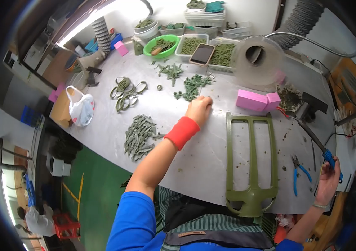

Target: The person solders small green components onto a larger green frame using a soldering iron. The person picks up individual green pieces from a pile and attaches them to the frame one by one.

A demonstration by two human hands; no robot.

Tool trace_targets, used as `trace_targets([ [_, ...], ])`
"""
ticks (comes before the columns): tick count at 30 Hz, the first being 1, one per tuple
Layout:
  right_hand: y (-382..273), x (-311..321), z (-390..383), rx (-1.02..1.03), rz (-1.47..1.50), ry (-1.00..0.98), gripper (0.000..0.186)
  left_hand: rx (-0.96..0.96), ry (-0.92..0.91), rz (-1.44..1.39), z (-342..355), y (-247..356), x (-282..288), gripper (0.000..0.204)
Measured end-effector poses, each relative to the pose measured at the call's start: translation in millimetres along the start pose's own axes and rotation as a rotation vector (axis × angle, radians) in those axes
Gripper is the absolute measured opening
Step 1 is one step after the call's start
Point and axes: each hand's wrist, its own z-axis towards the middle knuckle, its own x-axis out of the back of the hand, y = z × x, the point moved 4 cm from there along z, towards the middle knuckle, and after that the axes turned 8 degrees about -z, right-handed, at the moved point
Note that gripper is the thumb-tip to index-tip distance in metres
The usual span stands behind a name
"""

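Observation:
My left hand (199, 109), below a red wristband, is over the middle of the grey table with its fingers drawn together. What they hold, if anything, is hidden. Just beyond it lies a pile of small green pieces (192, 85). At the right edge my right hand (328, 184) grips the blue handle of a long, dark-shafted tool (328, 158) resembling a soldering iron. Its shaft slants up-left toward a dark metal stand (308, 109). An olive-green frame (252, 154) with two long openings lies flat between my hands, its narrow end toward me.
Blue-handled pliers (299, 173) lie right of the frame. Pink blocks (251, 100) sit beyond it. Flat green pieces (139, 136) and green rings (123, 90) are on the left. A phone (202, 54) rests on tubs of green pieces, beside a green bowl (161, 50) and a round duct mouth (257, 62).

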Motion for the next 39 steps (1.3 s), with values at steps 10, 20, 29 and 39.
trace_targets([
  [10, 5, -37, -23, -0.021, -0.025, -0.098, 0.028, 0.439, -0.208, -0.745, -133, 64, 30, 0.011],
  [20, -23, -76, -72, -0.016, -0.210, -0.256, 0.018, -0.140, -0.037, -0.222, -182, 101, 44, 0.016],
  [29, -49, -122, -132, 0.114, -0.624, -0.592, 0.019, 0.201, -0.100, -0.661, -193, 115, 35, 0.014],
  [39, -45, -153, -155, 0.101, -0.801, -0.741, 0.014, 0.091, -0.118, -0.582, -184, 127, 29, 0.012],
])
